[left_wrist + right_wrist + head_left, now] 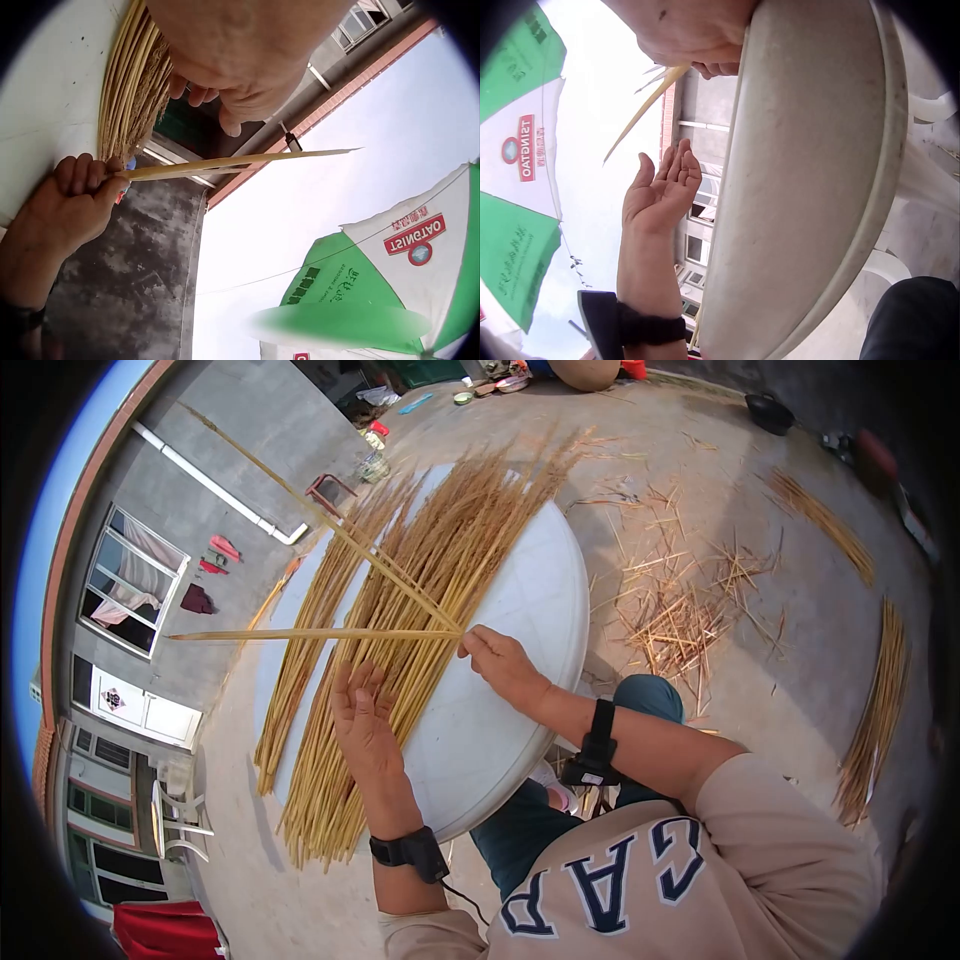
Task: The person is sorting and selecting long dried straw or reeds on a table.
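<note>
My right hand (505, 665) pinches the ends of two long yellow straw stalks (330, 632) above the round white table (510, 710). From its fingertips the stalks spread apart in a V, toward the wall side. In the left wrist view the right hand (75, 199) curls its fingers around their base. My left hand (368, 725) holds nothing; its palm faces up with fingers loosely bent, just below the lower stalk. The right wrist view shows this left hand (664, 191) open beside the table. Under both hands lies a thick pile of dry brush-topped stalks (400, 620).
Broken straw (680, 625) litters the concrete floor right of the table. Two more stalk bundles, one upper (825, 525) and one lower (872, 710), lie farther right. A white chair (180, 815) stands by the house. Overhead is a green and white umbrella (360, 277).
</note>
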`<state>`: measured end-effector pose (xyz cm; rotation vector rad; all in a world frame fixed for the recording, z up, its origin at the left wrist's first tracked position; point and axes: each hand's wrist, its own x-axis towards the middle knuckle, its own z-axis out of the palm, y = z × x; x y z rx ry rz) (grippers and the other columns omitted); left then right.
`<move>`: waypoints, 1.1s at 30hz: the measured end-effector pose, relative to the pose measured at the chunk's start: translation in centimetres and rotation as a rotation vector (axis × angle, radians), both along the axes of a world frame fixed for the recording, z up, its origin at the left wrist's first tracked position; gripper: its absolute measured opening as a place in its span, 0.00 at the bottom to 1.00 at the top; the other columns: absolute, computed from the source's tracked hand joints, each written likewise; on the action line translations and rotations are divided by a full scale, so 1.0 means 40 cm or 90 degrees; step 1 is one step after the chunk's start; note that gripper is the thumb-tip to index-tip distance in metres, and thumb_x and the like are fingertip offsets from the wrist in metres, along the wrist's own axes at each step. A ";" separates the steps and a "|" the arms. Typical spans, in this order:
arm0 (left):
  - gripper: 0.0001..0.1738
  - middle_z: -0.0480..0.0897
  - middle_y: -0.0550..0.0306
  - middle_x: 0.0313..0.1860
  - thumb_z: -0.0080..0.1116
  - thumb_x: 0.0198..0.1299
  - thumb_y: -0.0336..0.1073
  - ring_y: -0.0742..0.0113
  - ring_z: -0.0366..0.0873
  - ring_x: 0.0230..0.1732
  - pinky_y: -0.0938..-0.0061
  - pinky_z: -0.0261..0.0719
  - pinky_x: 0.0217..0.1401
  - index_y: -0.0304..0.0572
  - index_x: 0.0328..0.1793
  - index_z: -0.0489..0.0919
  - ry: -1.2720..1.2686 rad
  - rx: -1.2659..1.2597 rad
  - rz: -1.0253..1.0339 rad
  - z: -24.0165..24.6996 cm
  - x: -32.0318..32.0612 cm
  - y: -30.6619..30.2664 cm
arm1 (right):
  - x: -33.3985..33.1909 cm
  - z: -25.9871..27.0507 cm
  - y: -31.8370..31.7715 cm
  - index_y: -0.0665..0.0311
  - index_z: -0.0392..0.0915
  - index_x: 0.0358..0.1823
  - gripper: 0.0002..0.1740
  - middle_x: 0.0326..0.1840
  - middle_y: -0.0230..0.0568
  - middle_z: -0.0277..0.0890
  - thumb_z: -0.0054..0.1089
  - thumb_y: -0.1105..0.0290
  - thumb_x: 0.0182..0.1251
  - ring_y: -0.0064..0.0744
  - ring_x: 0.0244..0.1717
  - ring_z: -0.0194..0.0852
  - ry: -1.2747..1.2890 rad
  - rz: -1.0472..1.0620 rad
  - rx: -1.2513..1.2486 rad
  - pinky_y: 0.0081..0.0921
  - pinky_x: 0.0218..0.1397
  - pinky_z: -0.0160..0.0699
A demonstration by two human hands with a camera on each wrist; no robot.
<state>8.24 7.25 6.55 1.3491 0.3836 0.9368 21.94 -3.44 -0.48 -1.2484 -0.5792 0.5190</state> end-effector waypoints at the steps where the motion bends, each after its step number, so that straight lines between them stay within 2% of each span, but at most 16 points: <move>1: 0.19 0.73 0.53 0.53 0.49 0.63 0.34 0.68 0.70 0.53 0.74 0.73 0.48 0.39 0.60 0.67 0.056 0.012 -0.067 -0.019 0.020 0.000 | -0.001 0.005 -0.002 0.66 0.72 0.31 0.19 0.17 0.36 0.65 0.42 0.57 0.68 0.25 0.21 0.64 -0.004 0.003 -0.003 0.23 0.28 0.64; 2: 0.19 0.73 0.53 0.53 0.49 0.63 0.34 0.68 0.70 0.53 0.74 0.73 0.48 0.39 0.60 0.67 0.052 0.009 -0.064 -0.030 0.041 -0.005 | -0.002 0.009 -0.003 0.66 0.72 0.30 0.19 0.16 0.33 0.63 0.41 0.57 0.68 0.22 0.19 0.61 0.040 0.021 0.013 0.21 0.25 0.62; 4: 0.21 0.76 0.53 0.49 0.52 0.61 0.36 0.69 0.74 0.48 0.75 0.74 0.44 0.38 0.60 0.68 0.137 -0.012 -0.168 -0.052 0.086 -0.014 | -0.002 0.009 -0.006 0.66 0.72 0.29 0.19 0.14 0.30 0.60 0.41 0.57 0.68 0.18 0.17 0.58 0.079 0.039 0.023 0.18 0.22 0.59; 8: 0.16 0.78 0.53 0.43 0.50 0.62 0.32 0.69 0.75 0.42 0.79 0.75 0.39 0.36 0.55 0.71 0.075 -0.095 -0.191 -0.093 0.163 -0.014 | -0.002 0.009 -0.010 0.64 0.70 0.29 0.20 0.12 0.28 0.58 0.38 0.55 0.70 0.16 0.12 0.52 0.130 0.146 0.033 0.16 0.16 0.53; 10: 0.13 0.80 0.54 0.34 0.52 0.61 0.33 0.71 0.75 0.32 0.81 0.73 0.33 0.34 0.50 0.73 0.027 -0.124 -0.204 -0.093 0.174 -0.016 | -0.004 0.020 -0.014 0.62 0.70 0.30 0.20 0.11 0.27 0.56 0.36 0.54 0.71 0.15 0.11 0.48 0.121 0.181 0.021 0.15 0.14 0.49; 14: 0.10 0.80 0.55 0.28 0.53 0.60 0.33 0.74 0.72 0.25 0.82 0.70 0.30 0.34 0.44 0.74 0.020 -0.109 -0.148 -0.107 0.167 -0.014 | -0.009 0.019 -0.013 0.63 0.70 0.32 0.20 0.16 0.30 0.64 0.39 0.54 0.70 0.18 0.15 0.60 0.089 0.198 -0.047 0.14 0.18 0.60; 15: 0.09 0.79 0.56 0.27 0.54 0.60 0.33 0.75 0.71 0.24 0.82 0.69 0.28 0.35 0.42 0.74 0.015 -0.095 -0.104 -0.105 0.163 -0.010 | -0.015 0.016 -0.006 0.64 0.70 0.33 0.20 0.19 0.31 0.68 0.40 0.54 0.70 0.19 0.18 0.65 0.062 0.186 -0.051 0.14 0.21 0.65; 16: 0.08 0.79 0.57 0.26 0.54 0.60 0.33 0.76 0.70 0.24 0.82 0.68 0.27 0.35 0.40 0.75 0.010 -0.078 -0.059 -0.103 0.158 -0.004 | -0.018 0.014 -0.002 0.64 0.70 0.33 0.20 0.19 0.31 0.68 0.40 0.54 0.70 0.19 0.18 0.65 0.061 0.194 -0.054 0.14 0.21 0.65; 18: 0.07 0.78 0.58 0.26 0.54 0.60 0.33 0.77 0.70 0.23 0.83 0.68 0.27 0.36 0.39 0.75 0.001 -0.070 -0.040 -0.108 0.151 0.010 | -0.023 0.021 -0.003 0.66 0.72 0.39 0.17 0.27 0.34 0.71 0.45 0.57 0.68 0.21 0.30 0.71 -0.067 0.068 -0.088 0.17 0.29 0.72; 19: 0.06 0.78 0.60 0.25 0.54 0.60 0.32 0.78 0.70 0.23 0.83 0.67 0.26 0.36 0.37 0.76 -0.007 -0.061 -0.032 -0.110 0.148 0.013 | -0.022 0.013 0.000 0.66 0.72 0.39 0.17 0.27 0.34 0.71 0.45 0.57 0.68 0.21 0.30 0.71 -0.069 0.073 -0.089 0.17 0.29 0.72; 21: 0.06 0.77 0.61 0.23 0.54 0.59 0.32 0.79 0.70 0.22 0.84 0.66 0.25 0.36 0.35 0.76 0.005 -0.052 -0.037 -0.106 0.142 0.011 | -0.015 0.000 0.004 0.67 0.70 0.49 0.18 0.37 0.37 0.72 0.51 0.61 0.65 0.22 0.41 0.71 -0.233 -0.045 -0.013 0.18 0.37 0.74; 22: 0.06 0.76 0.62 0.22 0.54 0.59 0.32 0.80 0.69 0.22 0.85 0.65 0.25 0.37 0.34 0.76 0.018 -0.040 -0.048 -0.098 0.141 0.009 | -0.016 -0.002 0.001 0.67 0.70 0.49 0.18 0.37 0.37 0.72 0.51 0.61 0.65 0.22 0.41 0.71 -0.242 -0.044 -0.011 0.18 0.37 0.74; 24: 0.06 0.76 0.62 0.21 0.54 0.59 0.32 0.80 0.69 0.21 0.85 0.64 0.24 0.37 0.33 0.76 0.026 -0.027 -0.048 -0.080 0.138 -0.006 | -0.023 0.009 -0.004 0.66 0.67 0.57 0.22 0.44 0.39 0.70 0.55 0.65 0.63 0.23 0.46 0.69 -0.252 -0.045 0.015 0.19 0.44 0.73; 28: 0.06 0.75 0.63 0.19 0.54 0.59 0.32 0.80 0.67 0.19 0.85 0.63 0.23 0.37 0.33 0.75 0.039 -0.008 -0.093 -0.080 0.135 -0.008 | -0.028 0.039 0.008 0.69 0.67 0.55 0.23 0.47 0.42 0.69 0.56 0.66 0.61 0.28 0.45 0.70 -0.244 -0.062 0.076 0.21 0.43 0.74; 30: 0.06 0.75 0.62 0.19 0.54 0.59 0.32 0.80 0.68 0.19 0.86 0.63 0.23 0.37 0.33 0.75 0.051 0.000 -0.089 -0.085 0.129 -0.014 | -0.029 0.065 0.014 0.69 0.68 0.54 0.20 0.43 0.39 0.71 0.54 0.67 0.63 0.24 0.39 0.71 -0.126 -0.027 0.171 0.20 0.39 0.74; 33: 0.07 0.76 0.61 0.20 0.53 0.60 0.33 0.80 0.70 0.20 0.86 0.64 0.22 0.37 0.33 0.75 0.063 0.014 -0.101 -0.077 0.128 -0.018 | -0.042 0.118 -0.001 0.68 0.69 0.50 0.16 0.38 0.36 0.73 0.52 0.67 0.65 0.19 0.32 0.69 -0.032 0.071 0.177 0.18 0.34 0.72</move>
